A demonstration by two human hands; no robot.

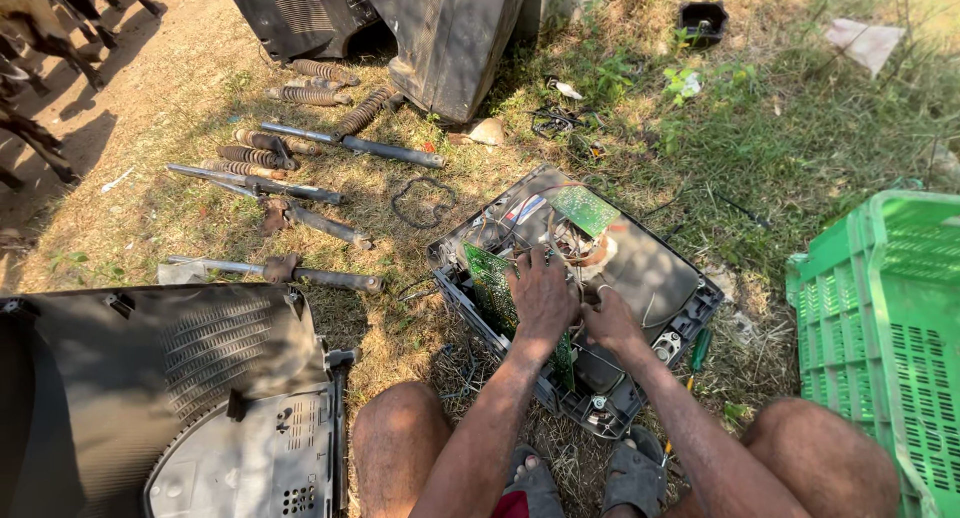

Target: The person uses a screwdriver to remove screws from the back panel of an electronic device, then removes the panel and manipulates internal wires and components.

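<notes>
An opened old television set (668, 278) lies face down on the grass in front of me, its tube, wires and green circuit boards exposed. My left hand (541, 296) presses on the large green circuit board (490, 280) at the set's left side, fingers spread over its top edge. My right hand (607, 318) reaches into the wiring just beside it, fingers curled among the wires; what it grips is hidden. A smaller green board (583, 210) sits at the neck of the tube. My knees and sandalled feet frame the set at the bottom.
A grey television back cover (170, 378) lies at lower left. Several rusty shock absorbers and springs (290, 183) lie on the ground at upper left. A green plastic crate (890, 318) stands at right. Dark television casings (440, 28) stand at the top. A green-handled screwdriver (698, 350) lies by the set.
</notes>
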